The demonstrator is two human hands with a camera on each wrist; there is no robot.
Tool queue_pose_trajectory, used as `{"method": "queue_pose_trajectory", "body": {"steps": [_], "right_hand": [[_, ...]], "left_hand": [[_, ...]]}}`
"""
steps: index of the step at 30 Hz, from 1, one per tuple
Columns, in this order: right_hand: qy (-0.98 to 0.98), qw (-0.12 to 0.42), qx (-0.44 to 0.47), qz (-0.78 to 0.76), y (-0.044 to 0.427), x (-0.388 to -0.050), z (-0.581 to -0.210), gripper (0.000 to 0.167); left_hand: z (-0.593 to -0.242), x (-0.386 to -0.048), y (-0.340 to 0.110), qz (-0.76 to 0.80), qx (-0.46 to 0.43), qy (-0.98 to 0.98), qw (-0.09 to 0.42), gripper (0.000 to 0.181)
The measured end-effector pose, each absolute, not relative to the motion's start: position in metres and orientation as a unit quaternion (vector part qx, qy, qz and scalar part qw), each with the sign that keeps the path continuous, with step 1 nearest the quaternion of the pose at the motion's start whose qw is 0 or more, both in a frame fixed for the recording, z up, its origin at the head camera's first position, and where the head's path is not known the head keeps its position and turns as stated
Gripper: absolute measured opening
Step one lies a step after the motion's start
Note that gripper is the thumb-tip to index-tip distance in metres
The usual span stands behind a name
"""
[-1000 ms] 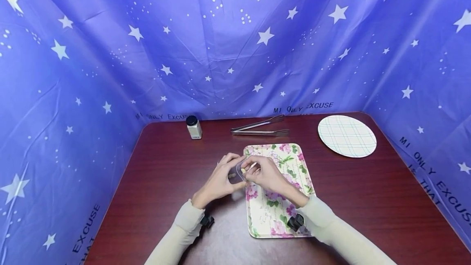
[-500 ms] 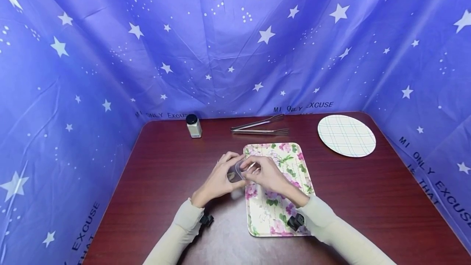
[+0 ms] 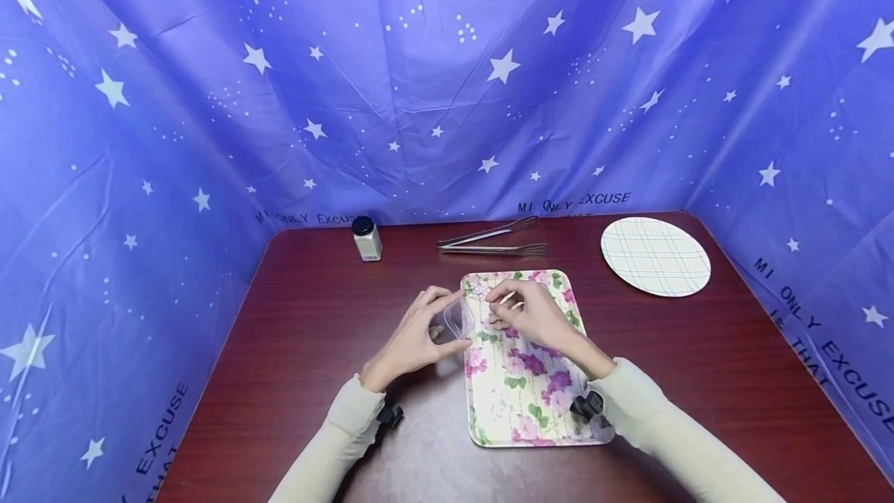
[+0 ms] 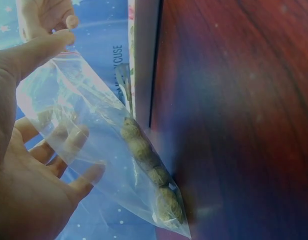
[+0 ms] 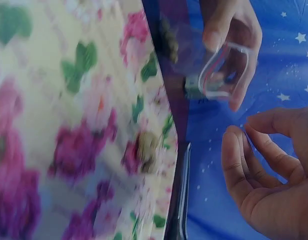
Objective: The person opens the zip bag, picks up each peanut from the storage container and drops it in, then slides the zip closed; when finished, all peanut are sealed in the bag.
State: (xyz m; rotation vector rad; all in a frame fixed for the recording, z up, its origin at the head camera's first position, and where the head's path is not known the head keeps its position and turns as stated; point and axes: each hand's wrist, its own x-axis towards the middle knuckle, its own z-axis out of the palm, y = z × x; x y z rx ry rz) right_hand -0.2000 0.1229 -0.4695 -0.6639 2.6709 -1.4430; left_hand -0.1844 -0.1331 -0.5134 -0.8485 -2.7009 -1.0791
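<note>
Bag (image 4: 110, 139) is held in the spread left hand (image 3: 415, 336), the right hand (image 3: 536, 314) relaxed, empty.

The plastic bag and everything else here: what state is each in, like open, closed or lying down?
Plastic bag: mouth open, peanuts inside.
Jar: upright, black lid on.
Tongs: lying down, arms spread.
Tray: flat, at least one peanut on it.
Plate: lying flat.
Left hand: holding the plastic bag.
Right hand: fingers loosely bent, apparently holding nothing.

At least one peanut (image 5: 146, 146) lies on the tray (image 3: 501, 414); the bag (image 4: 114, 150) at the tray's left edge contains more peanuts (image 4: 141, 151). Behind, on the surface (image 3: 328, 301), tongs (image 3: 489, 250) lie between the jar (image 3: 368, 244), left, and plate (image 3: 655, 258), right.
</note>
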Motion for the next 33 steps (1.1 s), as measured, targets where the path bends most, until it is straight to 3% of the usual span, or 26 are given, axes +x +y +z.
{"method": "queue_pose_trajectory", "body": {"steps": [5, 18, 33], "right_hand": [[0.874, 0.004, -0.215, -0.437, 0.137, -0.21, -0.477, 0.01], [0.89, 0.045, -0.21, -0.401, 0.145, -0.236, -0.506, 0.014], [0.893, 0.075, -0.217, -0.388, 0.134, -0.24, -0.509, 0.018]], "left_hand": [[-0.513, -0.185, -0.134, -0.357, -0.281, -0.889, 0.058, 0.088], [-0.516, -0.183, -0.136, -0.351, -0.27, -0.895, 0.061, 0.087], [-0.515, -0.182, -0.136, -0.351, -0.269, -0.896, 0.052, 0.087]]}}
